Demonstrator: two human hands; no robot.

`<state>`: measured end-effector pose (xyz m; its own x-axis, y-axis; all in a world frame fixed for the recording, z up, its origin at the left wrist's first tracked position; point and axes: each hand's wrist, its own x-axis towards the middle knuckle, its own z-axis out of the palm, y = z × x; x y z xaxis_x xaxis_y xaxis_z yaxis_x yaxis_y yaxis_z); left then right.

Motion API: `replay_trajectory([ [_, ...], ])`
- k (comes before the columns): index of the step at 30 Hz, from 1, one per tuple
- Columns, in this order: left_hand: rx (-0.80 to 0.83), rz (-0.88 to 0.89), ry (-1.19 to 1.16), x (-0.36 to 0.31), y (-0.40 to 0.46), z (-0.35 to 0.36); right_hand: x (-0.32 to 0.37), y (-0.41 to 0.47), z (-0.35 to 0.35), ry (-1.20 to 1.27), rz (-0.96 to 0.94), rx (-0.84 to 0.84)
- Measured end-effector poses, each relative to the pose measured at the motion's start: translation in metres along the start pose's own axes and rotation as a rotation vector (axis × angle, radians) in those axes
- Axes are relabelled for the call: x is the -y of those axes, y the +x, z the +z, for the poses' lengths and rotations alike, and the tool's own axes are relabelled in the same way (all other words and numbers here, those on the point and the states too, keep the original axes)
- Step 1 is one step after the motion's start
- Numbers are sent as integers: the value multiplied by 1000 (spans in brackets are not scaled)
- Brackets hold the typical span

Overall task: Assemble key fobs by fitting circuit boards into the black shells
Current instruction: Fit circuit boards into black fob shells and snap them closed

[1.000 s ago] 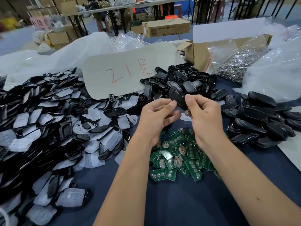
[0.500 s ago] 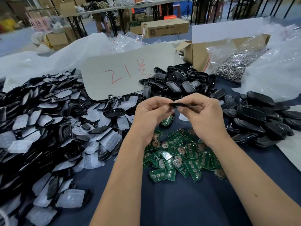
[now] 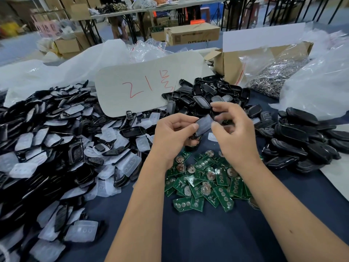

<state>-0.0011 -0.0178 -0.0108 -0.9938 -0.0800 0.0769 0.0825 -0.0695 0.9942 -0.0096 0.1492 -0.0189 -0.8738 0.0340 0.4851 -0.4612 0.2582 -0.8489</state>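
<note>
At far left we see a heap of black shells and clear button pads (image 3: 56, 140), then a grey card with red writing (image 3: 143, 87). Our left hand (image 3: 173, 135) pinches a black shell (image 3: 204, 124) above the green circuit boards (image 3: 205, 182). Our right hand (image 3: 234, 133) hovers beside it, fingers loosely spread, blurred. More shells (image 3: 306, 140) lie at right.

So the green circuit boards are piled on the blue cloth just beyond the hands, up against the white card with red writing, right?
Not quite. The head view shows the green circuit boards on the blue cloth, but nearer the person than the hands, beneath the wrists. What lies beyond the hands, beside the white card with red writing, is a heap of black shells.
</note>
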Motion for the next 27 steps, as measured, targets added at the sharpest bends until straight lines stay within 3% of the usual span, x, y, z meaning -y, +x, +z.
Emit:
replay_trajectory([
  [3, 21, 67, 51, 2, 1, 0, -4, 1, 1, 193, 223, 59],
  [13, 52, 37, -10, 4, -1, 13, -1, 2, 0, 485, 432, 54],
  [20, -1, -77, -81, 1, 0, 13, 0, 3, 1, 548, 468, 80],
  [27, -61, -125, -65, 3, 2, 11, 0, 2, 5, 418, 408, 94],
])
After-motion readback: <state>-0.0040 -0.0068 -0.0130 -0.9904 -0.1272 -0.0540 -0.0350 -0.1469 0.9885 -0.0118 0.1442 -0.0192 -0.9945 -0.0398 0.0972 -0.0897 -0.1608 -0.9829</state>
